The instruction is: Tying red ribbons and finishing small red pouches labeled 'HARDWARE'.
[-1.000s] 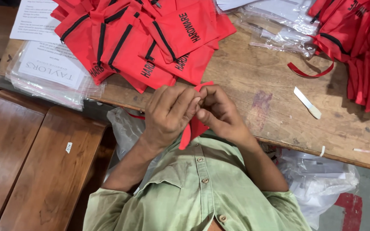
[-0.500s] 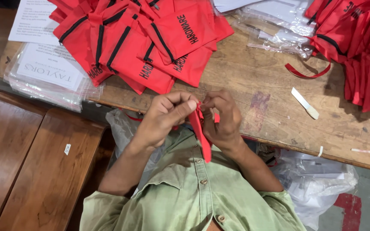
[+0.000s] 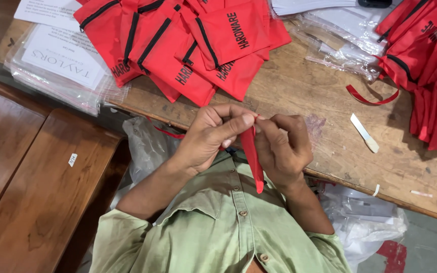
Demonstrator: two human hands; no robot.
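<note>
- On the worn wooden table [image 3: 330,151], a heap of red fabric pouches with black zip strips [image 3: 193,45] is spread just beyond the hands, and a second stack of red pouches [image 3: 431,76] lies at the far right edge.
- Clear plastic sleeves holding white printed sheets [image 3: 61,65] are stacked at the table's left corner; a loose red ribbon loop [image 3: 370,98] and a small white strip [image 3: 364,132] lie to the right of the hands.
- Nothing is set between the hands and the pouches.
- A narrow red fabric strip [image 3: 251,156] is held at the table's near edge, hanging down over the green shirt [image 3: 218,227].
- The left hand [image 3: 213,136] is curled, its thumb and fingers pinched together on the strip's top end.
- The right hand [image 3: 281,149] is closed against it, fingertips clamped on the same strip.
</note>
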